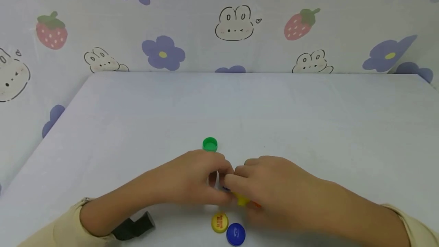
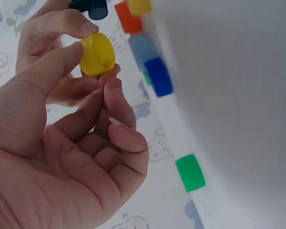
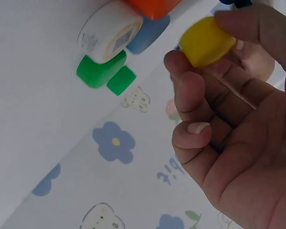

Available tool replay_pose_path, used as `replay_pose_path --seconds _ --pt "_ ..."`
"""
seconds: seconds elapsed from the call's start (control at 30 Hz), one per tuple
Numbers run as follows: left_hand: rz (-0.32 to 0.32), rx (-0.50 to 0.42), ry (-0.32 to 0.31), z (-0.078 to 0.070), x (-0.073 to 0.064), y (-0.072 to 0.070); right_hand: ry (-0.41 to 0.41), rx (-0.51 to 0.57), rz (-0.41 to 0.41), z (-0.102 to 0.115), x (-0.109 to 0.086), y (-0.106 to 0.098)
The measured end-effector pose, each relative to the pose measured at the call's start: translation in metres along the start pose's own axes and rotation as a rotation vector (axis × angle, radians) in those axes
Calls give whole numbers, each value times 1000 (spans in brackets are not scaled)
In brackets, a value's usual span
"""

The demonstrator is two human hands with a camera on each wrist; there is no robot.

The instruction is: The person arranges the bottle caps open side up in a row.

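Note:
Close together over the table, my left hand (image 1: 192, 178) and right hand (image 1: 279, 190) meet at a small yellow bottle cap (image 2: 98, 55). In the right wrist view my right thumb and fingertips pinch this cap from its sides. The left wrist view has my left thumb and index finger on it too. From the head view only a bit of its yellow shows between the hands. Nearest the hands lie a green cap (image 1: 210, 144), a yellow cap with red print (image 1: 219, 222) and a blue cap (image 1: 236, 234).
The right wrist view also has a white printed cap (image 3: 109, 31), an orange cap (image 3: 155, 5) and green caps (image 3: 101, 69) on the white table (image 1: 260, 102). A black object (image 1: 137, 227) lies beside my left forearm. A patterned cloth (image 1: 192, 18) hangs behind the table.

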State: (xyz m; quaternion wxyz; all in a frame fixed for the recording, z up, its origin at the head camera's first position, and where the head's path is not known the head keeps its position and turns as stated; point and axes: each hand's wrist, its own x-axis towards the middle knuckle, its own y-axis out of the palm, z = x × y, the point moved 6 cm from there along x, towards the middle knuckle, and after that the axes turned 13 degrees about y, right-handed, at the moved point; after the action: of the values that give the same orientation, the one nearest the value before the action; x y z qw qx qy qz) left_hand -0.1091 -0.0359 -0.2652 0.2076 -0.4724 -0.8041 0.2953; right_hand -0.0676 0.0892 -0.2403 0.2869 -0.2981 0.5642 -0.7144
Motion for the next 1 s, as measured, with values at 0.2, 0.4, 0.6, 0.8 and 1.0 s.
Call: replay_pose_path --seconds 0.2,0.4,0.6,0.8,1.0 --pt "-99 -6 58 -5 -2 -16 76 128 -105 -11 3 -19" --pt "-167 58 60 -4 -1 -21 227 298 -98 -24 10 -22" --pt "-188 68 76 0 0 -22 268 360 -69 -28 14 -19" --pt "-193 100 42 2 0 -25 265 386 -67 -32 14 -20" --pt "-241 147 28 3 -1 -29 327 376 -40 -41 16 -18"
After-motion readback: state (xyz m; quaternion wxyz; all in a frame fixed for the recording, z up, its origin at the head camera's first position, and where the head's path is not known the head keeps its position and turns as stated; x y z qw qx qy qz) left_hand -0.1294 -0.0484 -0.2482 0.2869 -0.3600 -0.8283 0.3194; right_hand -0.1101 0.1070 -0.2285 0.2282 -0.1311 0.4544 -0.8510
